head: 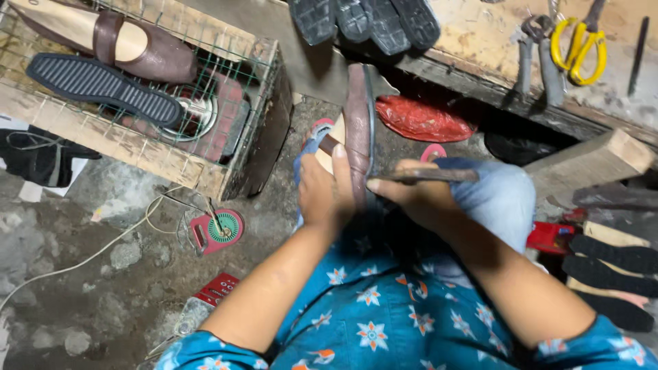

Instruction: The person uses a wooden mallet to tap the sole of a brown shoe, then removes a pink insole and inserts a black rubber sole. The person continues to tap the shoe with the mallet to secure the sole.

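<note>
Between the two hands, over the lap, a brown shoe (358, 130) stands on edge with its toe pointing away and its dark sole facing right. The left hand (322, 195) is closed around the heel end, thumb lying up along the leather. The right hand (411, 199) is wrapped around a thin dark metal tool (428, 175), whose tip meets the shoe about where upper and sole join; what kind of tool it is I cannot tell.

As I judge it, doing this well calls for a firm hold from the left hand so the shoe cannot twist, with the thumb kept clear of the tool's tip. The right hand should press along the seam in short strokes, not across the leather, and the knee (497, 195) under the right wrist can steady it.

Counted: one shoe in hand; one finished brown shoe (110, 38) and one loose ribbed sole (103, 85) on the wire-topped wooden crate (205, 175) up and left of the left hand. Four black soles (363, 20) hang over the bench edge beyond the hands. At least three more soles (606, 264) are stacked right of the right arm. One pair of yellow-handled scissors (581, 44) and one pair of pliers (538, 51) lie on the bench to the far right. One red round gadget (219, 229) sits on the floor left of the left forearm.
</note>
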The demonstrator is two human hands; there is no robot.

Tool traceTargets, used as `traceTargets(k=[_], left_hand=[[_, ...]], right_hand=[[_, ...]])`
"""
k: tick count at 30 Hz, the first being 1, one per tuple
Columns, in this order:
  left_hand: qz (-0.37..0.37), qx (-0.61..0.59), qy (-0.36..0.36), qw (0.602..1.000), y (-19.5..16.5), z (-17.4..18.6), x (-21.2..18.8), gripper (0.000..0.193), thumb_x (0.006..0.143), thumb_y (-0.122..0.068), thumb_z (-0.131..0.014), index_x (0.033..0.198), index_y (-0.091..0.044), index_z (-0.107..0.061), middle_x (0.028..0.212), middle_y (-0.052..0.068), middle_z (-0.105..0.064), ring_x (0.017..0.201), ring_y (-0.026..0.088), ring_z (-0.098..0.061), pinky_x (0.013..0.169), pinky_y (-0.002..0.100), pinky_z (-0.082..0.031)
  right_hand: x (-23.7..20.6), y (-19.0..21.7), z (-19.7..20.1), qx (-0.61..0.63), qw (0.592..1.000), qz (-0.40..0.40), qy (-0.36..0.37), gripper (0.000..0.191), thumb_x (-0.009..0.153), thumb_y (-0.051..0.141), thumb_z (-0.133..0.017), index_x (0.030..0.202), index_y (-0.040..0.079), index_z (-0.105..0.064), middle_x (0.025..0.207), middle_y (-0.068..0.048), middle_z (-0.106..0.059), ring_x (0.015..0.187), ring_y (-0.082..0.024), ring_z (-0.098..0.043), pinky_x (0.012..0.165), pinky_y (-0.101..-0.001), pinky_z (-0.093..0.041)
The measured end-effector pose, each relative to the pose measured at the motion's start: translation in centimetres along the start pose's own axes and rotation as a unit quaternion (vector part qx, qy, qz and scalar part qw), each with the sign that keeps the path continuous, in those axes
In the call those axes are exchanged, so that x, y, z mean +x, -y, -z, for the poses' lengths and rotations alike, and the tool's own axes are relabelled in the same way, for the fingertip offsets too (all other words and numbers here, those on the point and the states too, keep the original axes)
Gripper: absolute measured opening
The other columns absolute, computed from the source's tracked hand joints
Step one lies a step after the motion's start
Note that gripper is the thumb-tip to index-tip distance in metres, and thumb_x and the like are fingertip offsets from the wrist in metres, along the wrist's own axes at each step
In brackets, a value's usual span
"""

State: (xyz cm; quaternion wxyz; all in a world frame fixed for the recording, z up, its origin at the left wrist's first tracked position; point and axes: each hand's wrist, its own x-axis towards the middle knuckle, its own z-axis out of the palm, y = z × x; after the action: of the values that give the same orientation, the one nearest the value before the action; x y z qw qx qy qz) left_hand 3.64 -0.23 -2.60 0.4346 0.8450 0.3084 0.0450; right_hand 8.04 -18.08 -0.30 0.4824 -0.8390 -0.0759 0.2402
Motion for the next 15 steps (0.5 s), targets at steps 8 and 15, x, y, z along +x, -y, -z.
traceTargets(k=[8,15], left_hand=[[-0.019,-0.064,-0.029,0.997,1.1,-0.7,-1.9,0.062,0.098,-0.058,-0.05,0.109,0.002,-0.057,0.109,0.03,-0.065,0.105,0.046,-0.064,0.092,0.051,-0.047],[-0.023,-0.115,-0.038,0.992,2.8,-1.7,-3.9,0.055,0.101,-0.051,-0.052,0.107,0.004,-0.056,0.105,0.028,-0.065,0.1,0.041,-0.066,0.091,0.047,-0.049]], right_hand=[[-4.4,-3.6,-1.5,0.245,0.968,0.055,0.003,0.034,0.102,0.031,-0.068,0.098,-0.001,-0.058,0.086,-0.004,-0.064,0.085,-0.013,-0.059,0.08,-0.0288,-0.048],[-6.3,-6.0,-3.1,0.187,0.98,0.04,0.051,0.053,0.078,0.017,-0.085,0.115,0.007,-0.048,0.105,-0.005,-0.06,0.097,-0.007,-0.058,0.085,-0.0262,-0.051]])
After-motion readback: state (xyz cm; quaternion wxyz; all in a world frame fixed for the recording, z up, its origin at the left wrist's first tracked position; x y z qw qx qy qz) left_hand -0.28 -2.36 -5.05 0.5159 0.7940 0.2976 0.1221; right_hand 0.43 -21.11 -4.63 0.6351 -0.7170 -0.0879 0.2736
